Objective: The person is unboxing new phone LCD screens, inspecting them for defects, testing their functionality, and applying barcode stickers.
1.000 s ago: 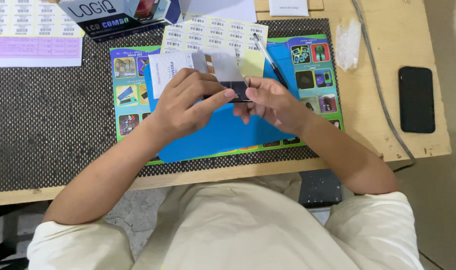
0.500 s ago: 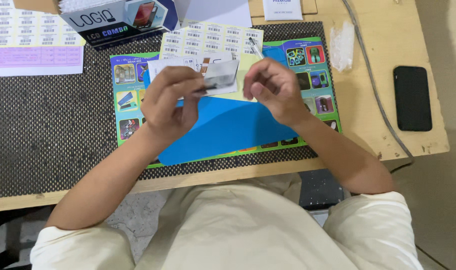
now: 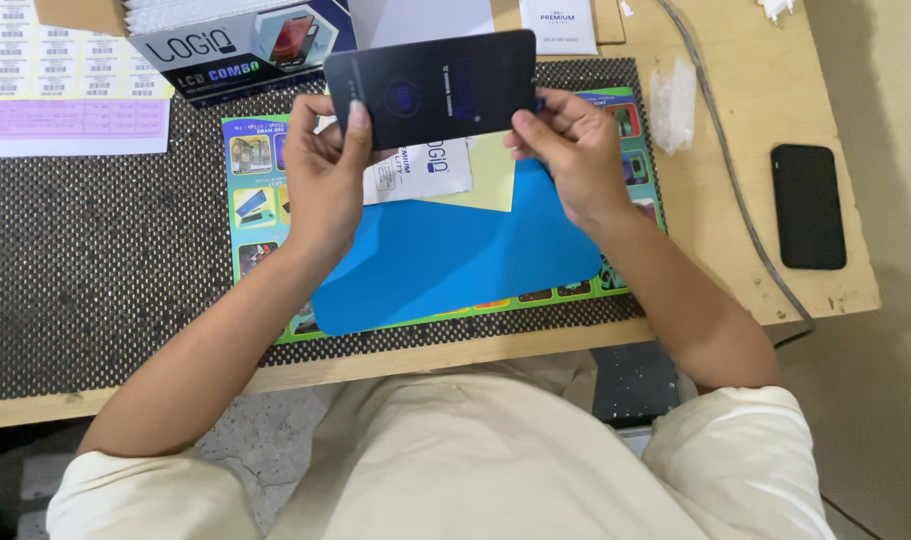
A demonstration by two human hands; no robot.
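Left hand (image 3: 325, 175) and right hand (image 3: 565, 155) each pinch a short edge of the dark flat panel (image 3: 433, 88); blue mat (image 3: 455, 260) lies open beneath both hands; black phone (image 3: 807, 205) well right.

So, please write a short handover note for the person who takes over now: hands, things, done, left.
Left hand and right hand: both grip the dark flat panel by its short edges, raised above the blue mat.
White packet and yellow sheet lie under the panel.
Black phone lies apart, on the right.
Done: panel is in hand.
Left: it is not put down yet.
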